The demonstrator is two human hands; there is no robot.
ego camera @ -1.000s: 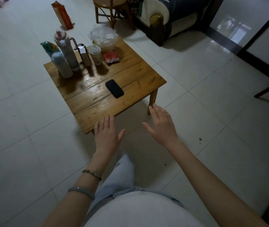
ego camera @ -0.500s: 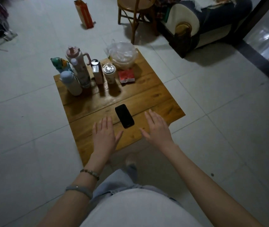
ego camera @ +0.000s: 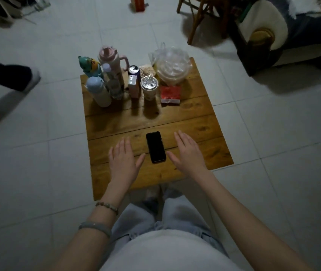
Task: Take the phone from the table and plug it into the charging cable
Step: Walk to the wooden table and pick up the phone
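A black phone (ego camera: 155,147) lies flat, dark screen up, on the near half of a low wooden table (ego camera: 198,118). My left hand (ego camera: 123,161) hovers palm down just left of the phone, fingers spread, thumb tip close to its lower left corner. My right hand (ego camera: 189,151) hovers palm down just right of it, thumb pointing at its lower right edge. Neither hand touches the phone. No charging cable is in sight.
Along the table's far edge stand several bottles (ego camera: 99,90), a pink handled tumbler (ego camera: 112,61), a can (ego camera: 134,81), a lidded cup (ego camera: 149,88), a red packet (ego camera: 170,93) and a plastic bag (ego camera: 172,65). Another person's foot (ego camera: 19,77) is at left. A chair (ego camera: 200,18) and sofa (ego camera: 273,36) stand behind.
I have stepped up to the table, so it now lies straight below me. Both hands have moved forward over the tabletop and now flank the phone.
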